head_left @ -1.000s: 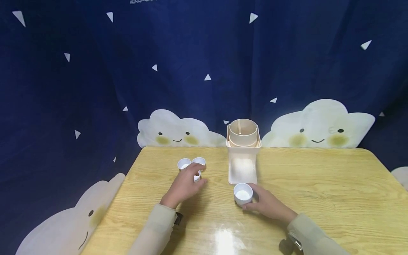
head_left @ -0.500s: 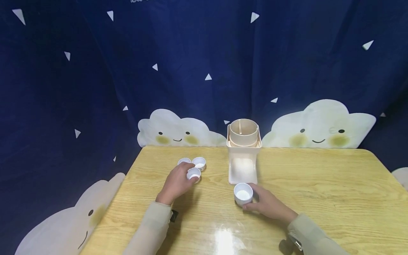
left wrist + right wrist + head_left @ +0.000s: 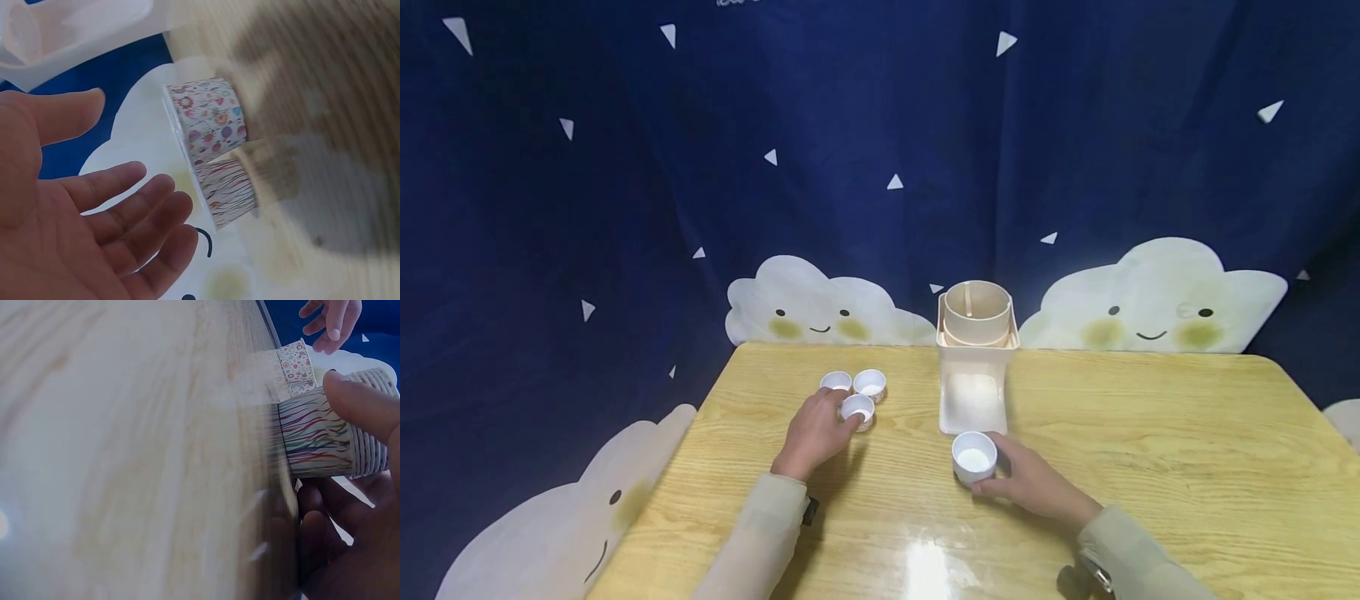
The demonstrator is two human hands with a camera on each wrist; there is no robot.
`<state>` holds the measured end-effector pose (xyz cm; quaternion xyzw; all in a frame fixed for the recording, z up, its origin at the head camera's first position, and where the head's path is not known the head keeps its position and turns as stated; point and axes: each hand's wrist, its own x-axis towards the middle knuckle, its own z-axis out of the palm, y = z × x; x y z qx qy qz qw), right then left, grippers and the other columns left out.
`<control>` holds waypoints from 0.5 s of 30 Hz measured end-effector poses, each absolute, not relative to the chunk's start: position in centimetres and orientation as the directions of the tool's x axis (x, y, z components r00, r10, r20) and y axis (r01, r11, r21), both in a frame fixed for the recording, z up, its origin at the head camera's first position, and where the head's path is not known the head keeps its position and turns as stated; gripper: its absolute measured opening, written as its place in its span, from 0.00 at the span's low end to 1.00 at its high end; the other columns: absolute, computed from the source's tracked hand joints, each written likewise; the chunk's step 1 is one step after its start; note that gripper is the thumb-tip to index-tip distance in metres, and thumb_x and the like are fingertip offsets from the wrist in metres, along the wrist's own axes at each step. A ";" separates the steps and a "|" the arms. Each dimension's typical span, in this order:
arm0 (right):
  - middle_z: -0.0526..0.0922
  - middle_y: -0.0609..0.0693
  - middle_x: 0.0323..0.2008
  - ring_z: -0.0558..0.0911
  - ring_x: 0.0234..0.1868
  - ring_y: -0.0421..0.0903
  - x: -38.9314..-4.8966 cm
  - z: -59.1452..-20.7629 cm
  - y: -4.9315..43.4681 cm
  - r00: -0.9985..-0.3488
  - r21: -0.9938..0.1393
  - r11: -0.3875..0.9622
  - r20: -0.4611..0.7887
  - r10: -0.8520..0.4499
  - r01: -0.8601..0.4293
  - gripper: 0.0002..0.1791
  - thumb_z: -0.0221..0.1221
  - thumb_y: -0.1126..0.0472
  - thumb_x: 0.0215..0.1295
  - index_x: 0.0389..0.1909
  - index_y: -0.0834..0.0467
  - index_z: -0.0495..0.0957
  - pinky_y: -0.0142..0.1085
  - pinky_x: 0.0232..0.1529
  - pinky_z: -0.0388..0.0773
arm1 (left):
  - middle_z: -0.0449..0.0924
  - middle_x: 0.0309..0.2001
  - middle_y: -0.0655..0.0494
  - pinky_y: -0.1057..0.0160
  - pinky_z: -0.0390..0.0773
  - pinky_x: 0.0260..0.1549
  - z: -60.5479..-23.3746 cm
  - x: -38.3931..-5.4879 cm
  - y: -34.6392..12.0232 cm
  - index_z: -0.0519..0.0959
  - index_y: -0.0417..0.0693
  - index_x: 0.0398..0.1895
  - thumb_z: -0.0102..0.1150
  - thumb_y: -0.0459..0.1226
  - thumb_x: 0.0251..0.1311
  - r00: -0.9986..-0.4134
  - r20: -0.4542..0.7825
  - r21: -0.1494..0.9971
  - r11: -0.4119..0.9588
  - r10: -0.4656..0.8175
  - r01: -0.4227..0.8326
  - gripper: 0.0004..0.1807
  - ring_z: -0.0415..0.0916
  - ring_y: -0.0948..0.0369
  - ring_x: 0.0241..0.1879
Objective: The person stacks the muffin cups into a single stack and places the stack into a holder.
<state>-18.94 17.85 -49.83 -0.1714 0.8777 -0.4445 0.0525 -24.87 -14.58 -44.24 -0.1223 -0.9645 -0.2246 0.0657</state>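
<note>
My right hand (image 3: pixel 1037 479) grips a stack of small paper cups (image 3: pixel 315 437) near the table's middle, thumb on one side and fingers on the other. Wavy coloured stripes mark the stack, and several rims show nested together. On the left, three white-lined cup openings stand close together: a front cup (image 3: pixel 856 409), a back right cup (image 3: pixel 870 384) and a back left cup (image 3: pixel 835 382). My left hand (image 3: pixel 812 435) is beside the front cup, fingers relaxed and spread. In the left wrist view, a floral-printed cup (image 3: pixel 212 119) and a line-patterned cup (image 3: pixel 228 190) show beyond the fingertips.
A cream-coloured holder (image 3: pixel 973 400) with a round open tube (image 3: pixel 976 312) on top stands at the table's back, just beyond the right hand's stack. The wooden table (image 3: pixel 1150 433) ends at a dark blue curtain (image 3: pixel 850 125) with clouds.
My left hand has drawn back to the left from over the cups, so the front cup's opening now shows fully. The right hand and its stack have stayed in place.
</note>
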 end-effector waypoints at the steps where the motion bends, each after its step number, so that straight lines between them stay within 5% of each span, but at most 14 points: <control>1: 0.82 0.47 0.53 0.76 0.61 0.56 -18.9 -49.8 17.9 -0.936 -0.798 0.547 0.061 -0.347 -0.254 0.38 0.73 0.50 0.51 0.63 0.54 0.72 0.65 0.65 0.64 | 0.83 0.47 0.44 0.53 0.78 0.41 -44.3 -24.9 -14.5 0.81 0.41 0.53 0.65 0.45 0.58 -0.963 0.177 0.411 0.873 0.205 0.261 0.23 0.80 0.51 0.44; 15: 0.82 0.47 0.53 0.77 0.60 0.54 -18.8 -49.9 17.8 -0.935 -0.791 0.548 0.082 -0.346 -0.272 0.37 0.73 0.51 0.50 0.62 0.55 0.73 0.62 0.64 0.67 | 0.84 0.42 0.48 0.59 0.73 0.28 -45.2 -25.3 -13.9 0.80 0.42 0.52 0.70 0.56 0.49 -0.986 0.113 0.411 0.898 0.122 0.158 0.34 0.79 0.55 0.35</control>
